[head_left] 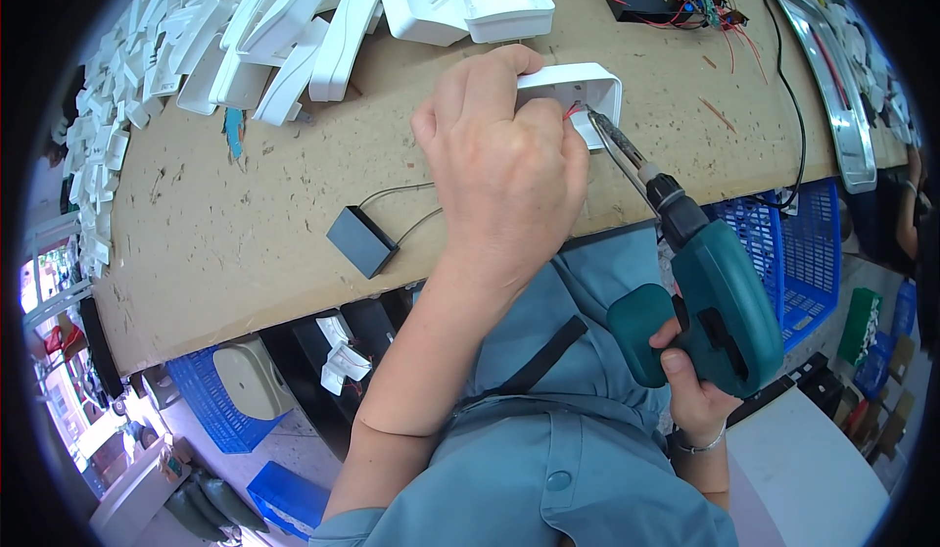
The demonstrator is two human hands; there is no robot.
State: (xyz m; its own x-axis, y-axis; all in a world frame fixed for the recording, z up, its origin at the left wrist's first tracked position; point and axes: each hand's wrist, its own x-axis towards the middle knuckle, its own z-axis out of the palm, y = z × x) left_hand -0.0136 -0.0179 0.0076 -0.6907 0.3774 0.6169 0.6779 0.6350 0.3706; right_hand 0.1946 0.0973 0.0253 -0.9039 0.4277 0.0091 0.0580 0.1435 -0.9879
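Observation:
My left hand (504,155) is closed round a white plastic housing (602,85) at the table's front edge, its back toward me and most fingertips hidden. My right hand (697,395) grips a green soldering gun (729,297) by its handle, a finger on the trigger. The gun's dark, tapered tip reaches into the housing's open side. There it meets or nearly meets a short red wire (572,111); contact is too small to tell. Left of my left wrist lies a small black box (363,241), its thin dark cable running under that hand.
White plastic housings (284,28) are heaped along the far left. Black parts with red wires and a green circuit board (707,3) lie at the far right, near a metal tray (818,77). Blue crates (808,263) stand below the table's right side; a black cable crosses the tabletop.

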